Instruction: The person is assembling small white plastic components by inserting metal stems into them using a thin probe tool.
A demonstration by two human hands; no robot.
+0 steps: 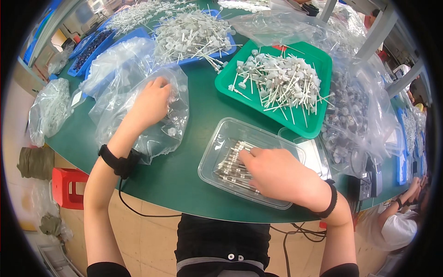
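My left hand (154,102), fingers curled, reaches over a clear plastic bag (168,134) holding a few small translucent white caps. Its fingertips are hidden, so what they grip cannot be seen. My right hand (281,174) is down in a clear rectangular plastic container (217,134), fingers bent onto a bundle of thin metal rods (233,168). Whether a rod is between those fingers is hidden. Behind the container, a green tray (226,83) holds a heap of white-capped rods (288,85).
A blue tray (233,48) heaped with similar white-headed pieces stands farther back. Large clear bags of parts (341,124) lie right. A small dark device (369,184) sits at the right edge. A red stool (69,188) stands lower left. Another person's hands (413,187) work at far right.
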